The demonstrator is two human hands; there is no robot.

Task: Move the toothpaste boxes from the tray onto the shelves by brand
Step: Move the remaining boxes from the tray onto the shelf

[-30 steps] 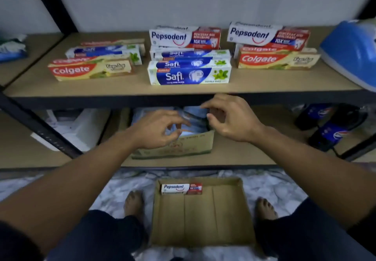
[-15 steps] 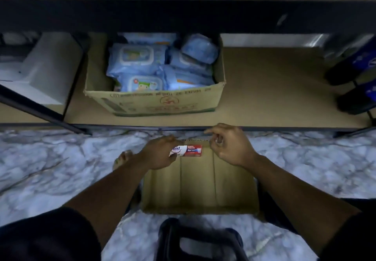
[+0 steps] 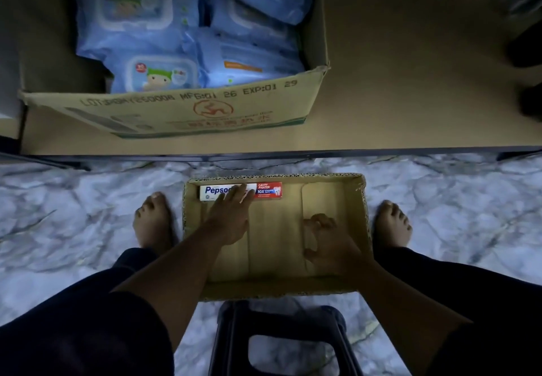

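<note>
Toothpaste box (image 3: 268,190): lies flat in the far left corner of the tray (image 3: 278,287), middle of the frame.
Your left hand (image 3: 227,223): fingers straight, a little spread, resting on top of the box.
Your right hand (image 3: 331,243): fingers loosely curled over the tray's right part, holding nothing.
Upper left: carton (image 3: 190,109) of wipes on the shelf (image 3: 410,97).

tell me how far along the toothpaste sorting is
Nearly done: the brown cardboard tray holds just one white and red Pepsodent box, against its far wall. In hand: the left hand lays straight fingers on that box; the right hand hangs loosely curled over the tray, holding nothing. Left: lift this box and place it by brand; that spot is out of view.
</note>
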